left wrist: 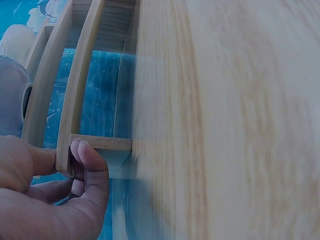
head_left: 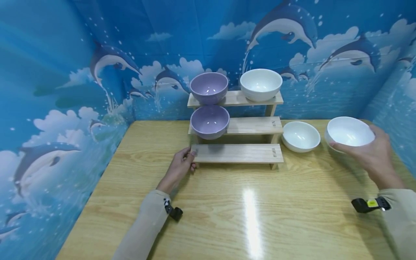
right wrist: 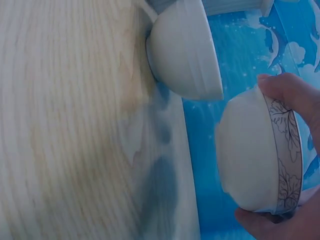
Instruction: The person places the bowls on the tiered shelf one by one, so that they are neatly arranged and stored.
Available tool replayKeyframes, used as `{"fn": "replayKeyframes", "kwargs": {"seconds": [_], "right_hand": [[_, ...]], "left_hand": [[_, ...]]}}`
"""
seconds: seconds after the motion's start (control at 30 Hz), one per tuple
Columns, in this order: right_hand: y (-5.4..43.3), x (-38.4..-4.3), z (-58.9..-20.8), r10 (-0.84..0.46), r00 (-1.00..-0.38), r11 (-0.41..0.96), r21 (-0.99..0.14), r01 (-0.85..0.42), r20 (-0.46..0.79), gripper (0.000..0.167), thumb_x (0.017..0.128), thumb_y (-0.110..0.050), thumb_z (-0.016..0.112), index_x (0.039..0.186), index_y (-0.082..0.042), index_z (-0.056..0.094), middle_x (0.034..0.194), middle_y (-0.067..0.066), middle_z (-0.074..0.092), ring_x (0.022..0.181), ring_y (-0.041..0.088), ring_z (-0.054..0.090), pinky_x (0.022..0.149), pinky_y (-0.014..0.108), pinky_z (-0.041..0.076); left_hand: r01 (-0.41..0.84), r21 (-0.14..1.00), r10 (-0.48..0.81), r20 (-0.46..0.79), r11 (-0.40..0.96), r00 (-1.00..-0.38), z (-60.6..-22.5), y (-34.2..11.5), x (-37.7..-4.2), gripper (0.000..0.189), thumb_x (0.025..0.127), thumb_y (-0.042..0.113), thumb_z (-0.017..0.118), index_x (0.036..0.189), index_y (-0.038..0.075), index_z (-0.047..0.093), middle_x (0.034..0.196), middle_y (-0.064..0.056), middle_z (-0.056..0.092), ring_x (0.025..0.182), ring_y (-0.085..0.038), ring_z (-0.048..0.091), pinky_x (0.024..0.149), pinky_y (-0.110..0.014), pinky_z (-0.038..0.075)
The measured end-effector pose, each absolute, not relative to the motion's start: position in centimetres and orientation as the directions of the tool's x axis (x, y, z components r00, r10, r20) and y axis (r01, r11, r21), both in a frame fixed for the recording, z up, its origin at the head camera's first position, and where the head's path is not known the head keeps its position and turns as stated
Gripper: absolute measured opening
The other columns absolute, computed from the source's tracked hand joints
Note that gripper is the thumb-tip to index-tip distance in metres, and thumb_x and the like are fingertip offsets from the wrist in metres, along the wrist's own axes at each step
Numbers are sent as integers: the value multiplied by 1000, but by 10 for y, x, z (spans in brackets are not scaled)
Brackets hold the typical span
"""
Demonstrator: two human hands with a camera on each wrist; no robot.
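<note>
My left hand (head_left: 180, 164) pinches the left end of the lowest board of a three-step wooden stand (head_left: 237, 154). In the left wrist view its thumb and fingers close around the board's end (left wrist: 65, 160). On the right, my right hand (head_left: 378, 155) grips a white bowl (head_left: 349, 131) by its sides. The right wrist view shows this bowl held above the table, with a band of dark leaf drawings below its rim. Another white bowl (head_left: 300, 137) stands on the table between the stand and the held bowl.
A purple bowl (head_left: 209, 86) and a white bowl (head_left: 261, 85) sit on the top step. A second purple bowl (head_left: 209, 122) is at the left of the middle step. Behind the wooden table (head_left: 208, 213) hangs a blue dolphin-print cloth (head_left: 201, 36).
</note>
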State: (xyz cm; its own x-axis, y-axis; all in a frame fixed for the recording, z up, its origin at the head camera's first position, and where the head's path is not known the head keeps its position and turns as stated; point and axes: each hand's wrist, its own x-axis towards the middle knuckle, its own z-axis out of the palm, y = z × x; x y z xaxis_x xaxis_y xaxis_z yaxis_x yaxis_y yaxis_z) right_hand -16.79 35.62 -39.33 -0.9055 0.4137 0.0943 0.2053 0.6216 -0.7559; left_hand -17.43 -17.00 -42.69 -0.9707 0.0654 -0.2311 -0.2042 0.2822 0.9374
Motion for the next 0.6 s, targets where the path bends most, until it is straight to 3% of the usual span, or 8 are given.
{"fn": "replayKeyframes", "kwargs": {"seconds": [0.17, 0.47, 0.6], "right_hand": [[348, -166, -386, 408, -907, 614, -767, 185, 108, 110, 75, -36, 91, 161, -12, 26, 158, 23, 31, 130, 45, 39, 92, 51, 44], [330, -158, -370, 354, -929, 624, -766, 151, 105, 119, 78, -38, 88, 162, -5, 10, 163, 27, 15, 136, 57, 32, 95, 73, 40], [321, -155, -363, 342, -935, 627, -764, 154, 92, 123, 78, -39, 88, 163, -5, 5, 164, 27, 7, 139, 58, 27, 97, 75, 39]], "left_hand": [[-202, 938, 64, -228, 280, -972, -428, -170, -175, 56, 110, 23, 46, 159, 2, 27, 116, -15, 52, 80, -16, 60, 69, -27, 59], [-186, 940, 69, -214, 284, -974, -429, -171, -175, 56, 110, 24, 46, 159, 3, 28, 114, -15, 53, 80, -16, 60, 70, -28, 60], [-190, 940, 70, -218, 285, -973, -429, -171, -175, 56, 110, 24, 46, 159, 3, 28, 115, -15, 53, 80, -17, 60, 71, -29, 60]]}}
